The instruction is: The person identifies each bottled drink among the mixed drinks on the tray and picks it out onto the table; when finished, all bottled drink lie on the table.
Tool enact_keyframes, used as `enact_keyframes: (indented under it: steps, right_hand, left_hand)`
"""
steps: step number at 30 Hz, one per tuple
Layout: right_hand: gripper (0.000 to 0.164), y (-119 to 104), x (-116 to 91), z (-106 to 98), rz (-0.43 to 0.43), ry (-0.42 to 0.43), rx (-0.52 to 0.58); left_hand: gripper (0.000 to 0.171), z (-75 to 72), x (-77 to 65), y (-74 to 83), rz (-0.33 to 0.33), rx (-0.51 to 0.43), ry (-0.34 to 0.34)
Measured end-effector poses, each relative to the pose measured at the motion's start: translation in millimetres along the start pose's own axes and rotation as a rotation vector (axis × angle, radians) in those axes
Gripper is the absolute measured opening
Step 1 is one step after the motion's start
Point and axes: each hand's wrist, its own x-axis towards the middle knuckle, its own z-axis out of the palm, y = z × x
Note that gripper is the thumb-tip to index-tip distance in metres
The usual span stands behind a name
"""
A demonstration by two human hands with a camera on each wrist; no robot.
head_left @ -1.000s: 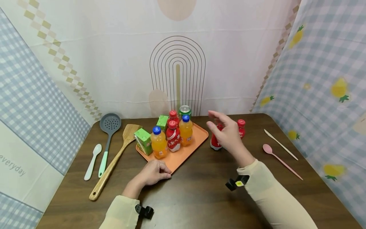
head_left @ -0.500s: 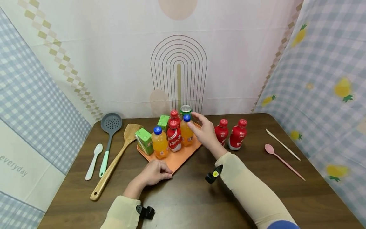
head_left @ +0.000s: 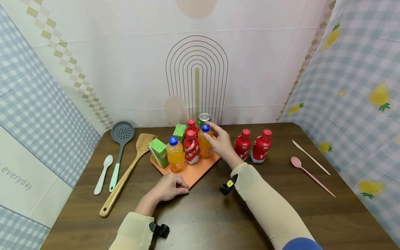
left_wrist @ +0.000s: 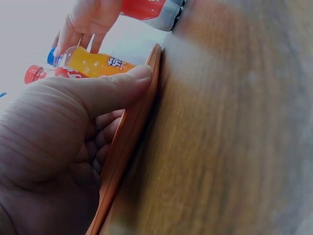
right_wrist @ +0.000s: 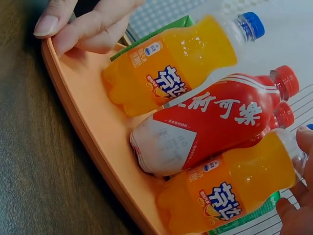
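Observation:
Near the front corner of the orange tray [head_left: 198, 171], my left hand [head_left: 170, 187] pinches the rim; the left wrist view shows its thumb [left_wrist: 117, 88] along the edge and fingers curled behind. My right hand [head_left: 223, 143] holds the rear orange soda bottle [head_left: 205, 150] around its neck, close under the blue cap. That bottle stands upright on the tray. Beside it are a red cola bottle [head_left: 191, 152] and another orange soda bottle [head_left: 175, 158]. Farther back stand a second red bottle [head_left: 191, 124], a green can [head_left: 204, 117] and a green carton [head_left: 179, 132]; another green carton [head_left: 158, 151] is at left.
Two red bottles [head_left: 242, 143] stand right of the tray. A pink spoon [head_left: 307, 173] and a pale knife [head_left: 310, 157] lie farther right. Left are a wooden spatula [head_left: 128, 173], a grey skimmer [head_left: 122, 132] and a white spoon [head_left: 103, 175].
My right hand has moved left from the red bottles beside the tray to the rear orange soda bottle and closed round its neck. My left hand has stayed on the tray rim.

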Motion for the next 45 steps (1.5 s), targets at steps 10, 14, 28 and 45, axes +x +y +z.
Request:
enact_keyframes:
  steps: [10, 14, 28, 45]
  right_hand:
    - [0.042, 3, 1, -1, -0.023, 0.031, -0.039]
    - [0.041, 2, 1, -1, -0.020, 0.038, -0.055]
    - [0.041, -3, -10, -1, 0.022, 0.016, -0.051]
    - [0.040, -11, -34, -2, 0.048, 0.003, -0.025]
  left_hand:
    - [0.006, -1.9, 0.7, 2.4, 0.003, -0.009, 0.001]
    - [0.006, -3.2, 1.5, 2.5, 0.004, -0.007, 0.004]
    - [0.006, -3.1, 0.6, 0.7, 0.009, -0.009, 0.004]
    - [0.004, -0.3, -0.4, -0.6, -0.001, -0.017, -0.005]
